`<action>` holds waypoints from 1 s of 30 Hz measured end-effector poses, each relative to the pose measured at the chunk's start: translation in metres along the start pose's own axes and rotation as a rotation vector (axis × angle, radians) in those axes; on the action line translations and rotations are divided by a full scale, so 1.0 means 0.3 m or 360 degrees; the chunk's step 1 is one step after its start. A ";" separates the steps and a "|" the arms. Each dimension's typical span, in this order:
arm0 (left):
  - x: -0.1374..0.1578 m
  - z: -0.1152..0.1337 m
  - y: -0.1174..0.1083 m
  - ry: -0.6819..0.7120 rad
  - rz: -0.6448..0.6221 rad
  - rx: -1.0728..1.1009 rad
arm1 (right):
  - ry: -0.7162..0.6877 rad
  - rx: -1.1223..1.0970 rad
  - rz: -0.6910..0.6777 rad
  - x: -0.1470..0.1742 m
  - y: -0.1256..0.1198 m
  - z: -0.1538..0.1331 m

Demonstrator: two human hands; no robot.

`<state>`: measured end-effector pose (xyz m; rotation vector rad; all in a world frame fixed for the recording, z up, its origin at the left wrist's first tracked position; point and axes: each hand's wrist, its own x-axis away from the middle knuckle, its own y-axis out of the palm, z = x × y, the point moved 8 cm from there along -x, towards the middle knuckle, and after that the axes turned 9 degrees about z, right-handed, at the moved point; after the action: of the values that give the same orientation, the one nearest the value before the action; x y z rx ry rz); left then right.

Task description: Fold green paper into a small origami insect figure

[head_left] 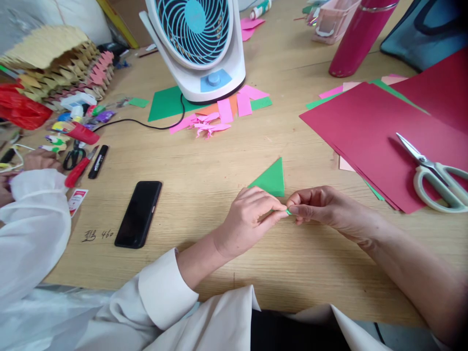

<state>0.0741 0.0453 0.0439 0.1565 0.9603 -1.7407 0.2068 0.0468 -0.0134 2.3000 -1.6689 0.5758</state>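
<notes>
Between the fingertips of both hands is a small piece of green paper, mostly hidden by the fingers. My left hand pinches it from the left, with thumb and forefinger together. From the right, my right hand grips its other end between thumb and curled fingers. Just behind the hands a larger green paper triangle lies flat on the wooden table.
A white fan stands at the back, with pink paper pieces before it. Scissors lie on red sheets at right, near a magenta bottle. A phone lies left; beyond it is another person's sleeve.
</notes>
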 end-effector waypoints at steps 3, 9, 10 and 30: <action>0.000 0.011 0.001 0.0054 -0.0016 -0.0084 | 0.0011 -0.0020 -0.0020 -0.001 -0.001 0.008; 0.001 0.023 0.001 0.0108 -0.0015 -0.0120 | -0.0016 0.0011 -0.0054 -0.001 0.003 -0.002; 0.001 0.023 0.001 0.0117 -0.0012 -0.0121 | -0.0031 0.0014 -0.0053 -0.001 0.004 -0.005; 0.009 -0.042 0.003 -0.0183 0.0082 0.0241 | -0.0277 -0.0021 -0.0001 -0.010 0.000 0.024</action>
<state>0.0695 0.0515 0.0336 0.1756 0.7354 -1.7551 0.2072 0.0463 -0.0210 2.4015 -1.7415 0.3727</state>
